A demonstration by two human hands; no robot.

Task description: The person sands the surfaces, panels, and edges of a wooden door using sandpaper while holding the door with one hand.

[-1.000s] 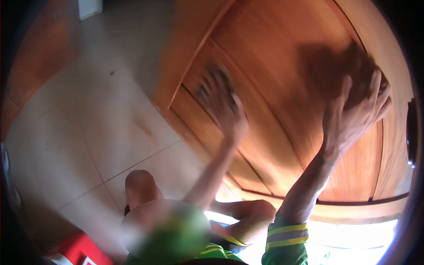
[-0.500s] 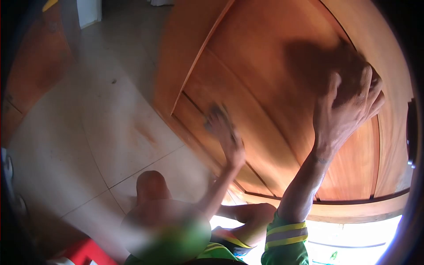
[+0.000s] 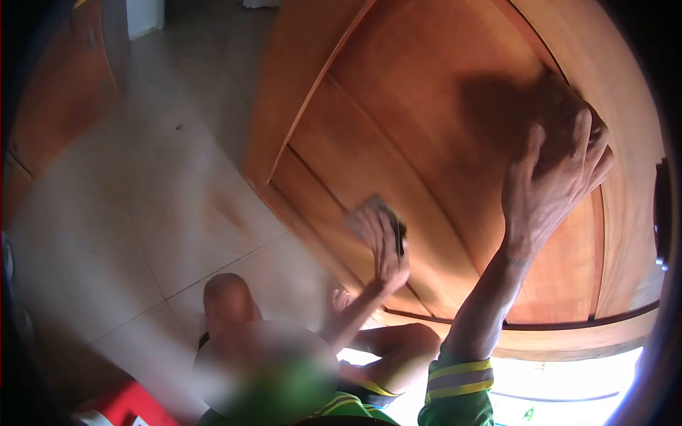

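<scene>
My left hand (image 3: pixel 387 248) is wrapped around a flat grey pad (image 3: pixel 400 233), pressing it against the lower wooden panel. The pad is partly hidden by my fingers and smeared by motion, so its exact kind is unclear. Higher up on the right, my right hand (image 3: pixel 550 177) rests against the reddish-brown wooden door (image 3: pixel 405 142) beside the panel's edge moulding. Its thumb stands apart from bent fingers and it holds no visible object; some fingertips are lost in dark shadow.
Pale floor tiles (image 3: pixel 135 234) lie to the left of the door. My bent knee (image 3: pixel 231 298) is close below the left arm. A red object (image 3: pixel 138 405) sits at the bottom left, and another wooden panel (image 3: pixel 60 106) stands at the upper left.
My left hand has moved down and to the right across the panel with the grey pad. The right hand stays nearly in place on the door.
</scene>
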